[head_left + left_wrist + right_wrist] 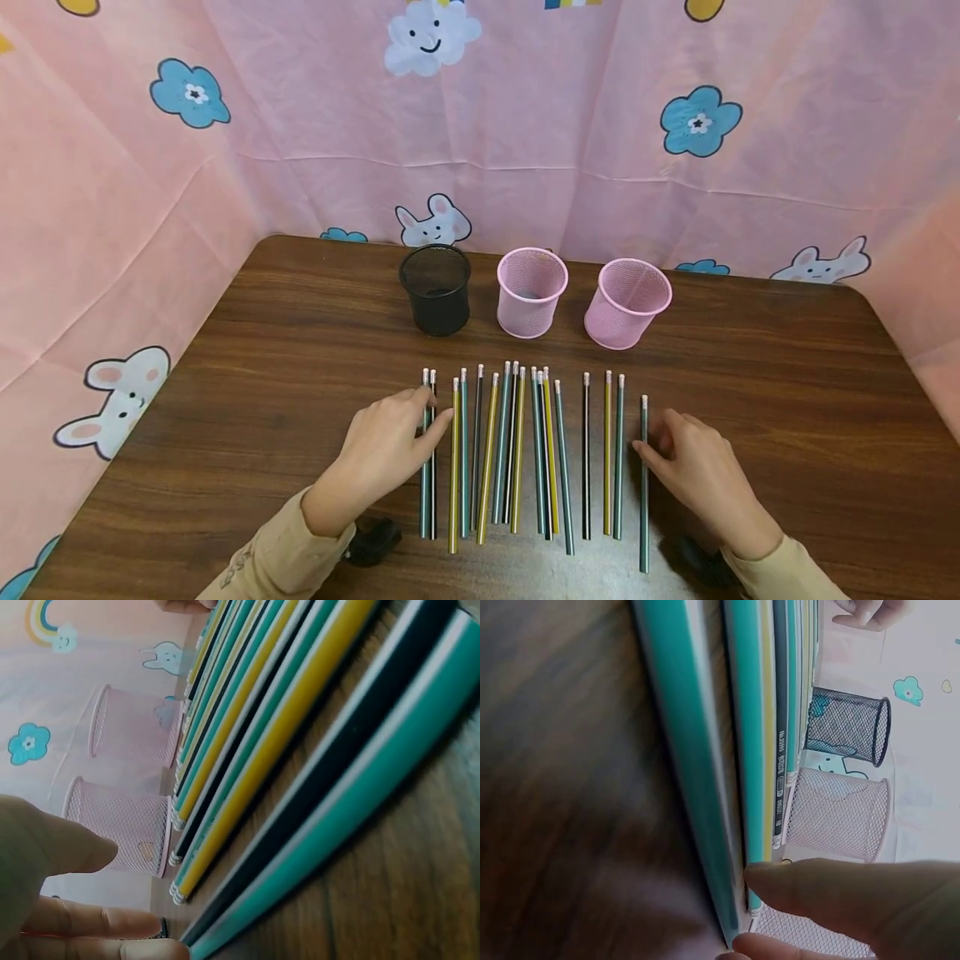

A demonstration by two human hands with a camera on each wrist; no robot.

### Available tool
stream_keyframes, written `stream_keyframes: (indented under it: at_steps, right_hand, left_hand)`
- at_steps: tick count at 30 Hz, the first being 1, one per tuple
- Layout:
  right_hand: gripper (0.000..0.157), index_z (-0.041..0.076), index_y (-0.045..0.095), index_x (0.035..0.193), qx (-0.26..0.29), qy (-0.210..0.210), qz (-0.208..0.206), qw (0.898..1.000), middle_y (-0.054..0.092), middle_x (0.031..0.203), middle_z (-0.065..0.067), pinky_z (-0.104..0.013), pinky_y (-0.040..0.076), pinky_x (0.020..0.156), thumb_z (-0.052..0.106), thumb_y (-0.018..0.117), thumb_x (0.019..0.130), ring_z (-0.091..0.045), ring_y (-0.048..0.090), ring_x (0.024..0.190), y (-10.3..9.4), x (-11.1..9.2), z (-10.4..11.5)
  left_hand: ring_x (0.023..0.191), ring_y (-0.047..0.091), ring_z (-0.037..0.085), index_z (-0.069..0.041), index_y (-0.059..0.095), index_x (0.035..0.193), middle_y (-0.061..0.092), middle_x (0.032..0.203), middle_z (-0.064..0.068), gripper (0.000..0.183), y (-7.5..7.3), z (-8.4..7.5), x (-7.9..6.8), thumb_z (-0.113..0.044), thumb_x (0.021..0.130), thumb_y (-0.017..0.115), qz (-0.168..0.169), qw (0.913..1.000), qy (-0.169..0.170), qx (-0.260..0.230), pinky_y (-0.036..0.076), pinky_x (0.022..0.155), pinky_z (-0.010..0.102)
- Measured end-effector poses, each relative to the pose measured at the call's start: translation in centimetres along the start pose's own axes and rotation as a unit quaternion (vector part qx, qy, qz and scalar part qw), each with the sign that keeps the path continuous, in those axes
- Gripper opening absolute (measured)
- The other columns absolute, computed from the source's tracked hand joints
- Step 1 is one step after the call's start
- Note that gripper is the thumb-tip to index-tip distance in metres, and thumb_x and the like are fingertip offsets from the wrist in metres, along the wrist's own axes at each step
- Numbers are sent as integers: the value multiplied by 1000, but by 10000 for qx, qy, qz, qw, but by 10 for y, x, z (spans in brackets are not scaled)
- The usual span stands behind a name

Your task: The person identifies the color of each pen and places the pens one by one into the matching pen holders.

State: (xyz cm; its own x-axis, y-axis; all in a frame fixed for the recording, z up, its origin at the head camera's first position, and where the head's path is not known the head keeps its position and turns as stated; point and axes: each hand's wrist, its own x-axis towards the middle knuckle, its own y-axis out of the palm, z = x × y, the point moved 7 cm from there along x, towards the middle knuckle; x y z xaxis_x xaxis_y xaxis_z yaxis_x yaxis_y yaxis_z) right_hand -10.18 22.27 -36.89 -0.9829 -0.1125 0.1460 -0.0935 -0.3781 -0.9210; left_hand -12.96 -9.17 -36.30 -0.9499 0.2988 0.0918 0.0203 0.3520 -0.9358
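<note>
A row of striped pencils (487, 458) in teal, yellow and black lies on the table, eraser ends pointing away from me. My left hand (386, 437) is at the row's left end, thumb spread from the fingers. In the left wrist view, its straight fingertips reach the far end of the outermost teal pencil (360, 817). On the other side, my right hand (697, 458) is at the rightmost teal pencil (644, 500), its thumb crossing over it. The right wrist view shows this thumb (817, 892) and a finger apart, near the eraser end.
Behind the pencils stand a black mesh cup (438, 308) and two pink mesh cups, one in the middle (527, 317) and one at right (615, 321). A pink printed cloth (525, 125) hangs behind the brown table (225, 417).
</note>
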Motion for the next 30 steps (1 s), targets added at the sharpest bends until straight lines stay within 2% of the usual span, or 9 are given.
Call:
stream_keyframes:
  at_steps: [8,14,23,30]
  right_hand:
    - [25,10,55,73,32,391,458,9982,45,55,4,-29,32,45,19,77,80,-11,41,48,4,-5,-4]
    - [23,12,55,71,14,457,551,9974,47,55,5,-30,33,44,18,75,81,-12,42,47,7,-6,-6]
    - [16,10,57,70,109,391,612,9973,52,51,7,-32,36,45,11,72,77,-9,45,47,10,-5,-8]
    - [12,8,57,73,426,651,882,9931,55,45,9,-27,40,45,9,67,78,-2,49,33,10,-4,-9]
  left_hand:
    - [42,36,10,-9,59,82,42,55,-5,26,2,7,-3,-33,92,63,248,9995,-94,158,27,39,24]
    - [42,35,11,-12,51,73,38,53,-4,31,3,9,-4,-33,93,62,337,9993,-104,137,25,40,24]
    - [42,33,10,-14,50,71,37,52,-3,31,4,12,-8,-32,93,62,444,9987,-232,38,23,40,24]
    - [41,34,10,-13,53,73,38,52,-4,29,1,13,-10,-32,92,64,311,9992,-239,85,25,39,24]
